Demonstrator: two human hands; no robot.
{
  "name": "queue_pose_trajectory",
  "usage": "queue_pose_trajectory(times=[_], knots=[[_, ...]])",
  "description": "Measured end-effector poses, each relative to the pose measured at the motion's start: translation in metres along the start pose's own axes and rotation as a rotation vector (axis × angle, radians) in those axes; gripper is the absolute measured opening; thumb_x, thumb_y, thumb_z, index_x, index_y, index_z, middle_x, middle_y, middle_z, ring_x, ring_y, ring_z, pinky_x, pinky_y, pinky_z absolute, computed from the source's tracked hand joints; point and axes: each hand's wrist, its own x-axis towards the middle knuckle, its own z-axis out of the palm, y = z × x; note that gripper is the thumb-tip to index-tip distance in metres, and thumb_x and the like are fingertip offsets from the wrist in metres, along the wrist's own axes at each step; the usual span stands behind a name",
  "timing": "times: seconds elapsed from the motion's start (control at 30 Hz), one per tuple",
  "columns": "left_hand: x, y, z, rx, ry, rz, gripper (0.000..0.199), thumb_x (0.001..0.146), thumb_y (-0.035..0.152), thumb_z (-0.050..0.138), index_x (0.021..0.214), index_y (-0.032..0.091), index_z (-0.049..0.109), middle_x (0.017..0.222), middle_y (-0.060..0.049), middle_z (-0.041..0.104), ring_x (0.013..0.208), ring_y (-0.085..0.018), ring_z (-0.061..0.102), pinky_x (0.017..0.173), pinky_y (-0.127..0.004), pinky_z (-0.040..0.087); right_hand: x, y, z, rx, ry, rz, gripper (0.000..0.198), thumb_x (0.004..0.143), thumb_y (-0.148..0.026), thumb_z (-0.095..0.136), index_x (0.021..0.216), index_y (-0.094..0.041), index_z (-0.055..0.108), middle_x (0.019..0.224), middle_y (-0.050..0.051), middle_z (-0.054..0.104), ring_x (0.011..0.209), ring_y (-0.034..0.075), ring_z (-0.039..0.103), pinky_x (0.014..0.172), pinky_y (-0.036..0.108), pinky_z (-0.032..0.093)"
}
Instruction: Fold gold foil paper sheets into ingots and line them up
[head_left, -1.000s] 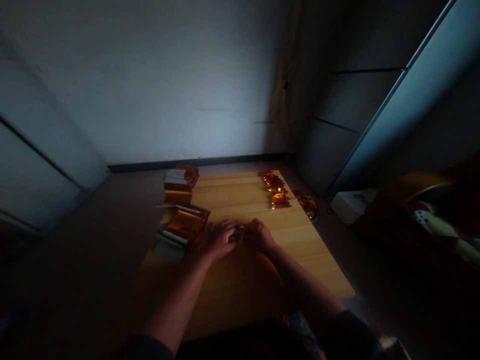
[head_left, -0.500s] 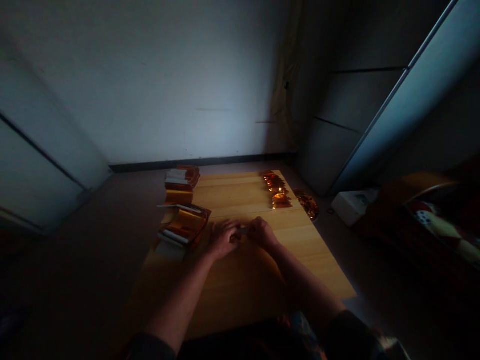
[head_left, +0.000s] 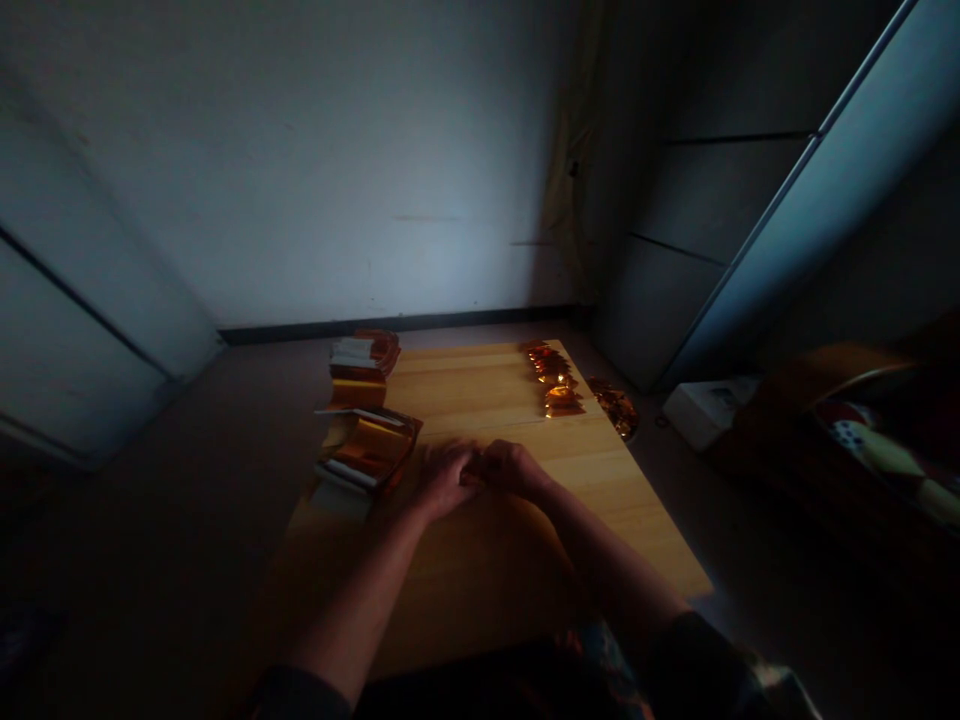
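Over the middle of the wooden table (head_left: 600, 500), my left hand (head_left: 448, 478) and my right hand (head_left: 514, 467) meet fingertip to fingertip. Both are closed in a pinch on something small and dark that the fingers mostly hide. Just left of my left hand lies a stack of shiny amber film sheets (head_left: 379, 447) with pale strips along its edges. Behind it are further amber sheets (head_left: 358, 390) and a curled bundle with a whitish part (head_left: 352, 352). At the table's far right sits a row of crinkled, glossy amber foil pieces (head_left: 559, 385).
More amber foil in a heap (head_left: 616, 410) is beyond the table's right edge, below it. A white box (head_left: 697, 412) stands on the floor farther right, near a brown piece of furniture (head_left: 840, 375). A pale wall (head_left: 360, 180) rises behind the table. The light is dim.
My right hand has moved slightly left and down, closing the gap to my left hand. The pale strip visible between the fingers earlier is now hidden. The amber sheets have not moved.
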Motion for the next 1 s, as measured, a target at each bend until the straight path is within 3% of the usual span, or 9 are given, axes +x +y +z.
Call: queue_pose_trajectory(times=[0.17,0.3,0.5,0.63,0.77,1.0], knots=[[0.0,0.001,0.0,0.006,0.024,0.021,0.044,0.07,0.036,0.067,0.112,0.027,0.058,0.124,-0.006,0.058,0.12,-0.029,0.047,0.108,-0.052,0.023,0.008,-0.001,-0.001,-0.115,-0.135,0.023,0.016,0.063,-0.015,0.073,0.078,-0.019,0.068,0.078,-0.002,0.062,0.068,0.01,0.055,0.061,0.018,0.038],[-0.002,0.005,-0.003,0.013,0.029,0.012,0.033,0.07,0.036,0.066,0.1,0.023,0.059,0.111,-0.004,0.062,0.108,-0.025,0.053,0.107,-0.048,0.024,0.015,-0.002,-0.001,-0.184,-0.138,0.057,0.02,0.064,-0.019,0.072,0.084,-0.02,0.068,0.08,-0.002,0.061,0.066,0.01,0.053,0.058,0.018,0.035],[-0.004,0.013,-0.011,0.043,0.011,-0.026,0.029,0.071,0.039,0.064,0.095,0.024,0.055,0.099,-0.001,0.065,0.099,-0.023,0.056,0.103,-0.047,0.027,0.02,-0.001,0.004,-0.196,0.001,0.149,0.005,0.069,-0.018,0.066,0.074,-0.017,0.065,0.077,0.001,0.063,0.068,0.011,0.054,0.06,0.019,0.037],[-0.004,0.013,-0.007,0.054,0.042,-0.027,0.04,0.069,0.039,0.067,0.104,0.025,0.054,0.106,-0.002,0.065,0.102,-0.025,0.056,0.097,-0.044,0.032,0.011,-0.003,0.001,-0.051,0.116,0.124,0.005,0.068,-0.013,0.064,0.071,-0.017,0.063,0.075,0.0,0.064,0.069,0.012,0.056,0.063,0.019,0.039],[-0.003,0.012,0.006,0.059,0.143,-0.04,0.047,0.072,0.038,0.066,0.114,0.025,0.051,0.116,-0.007,0.062,0.109,-0.027,0.054,0.1,-0.046,0.029,-0.008,-0.007,-0.004,0.101,0.15,0.119,0.007,0.076,-0.016,0.057,0.076,-0.017,0.064,0.072,-0.001,0.065,0.065,0.011,0.058,0.06,0.018,0.041],[-0.003,0.028,0.022,0.104,0.204,-0.167,0.041,0.076,0.03,0.06,0.115,0.022,0.05,0.112,-0.009,0.062,0.107,-0.028,0.054,0.092,-0.044,0.035,-0.03,-0.023,0.003,-0.316,0.037,0.065,0.021,0.085,-0.017,0.05,0.097,-0.02,0.066,0.085,0.005,0.069,0.071,0.015,0.06,0.065,0.022,0.04]])
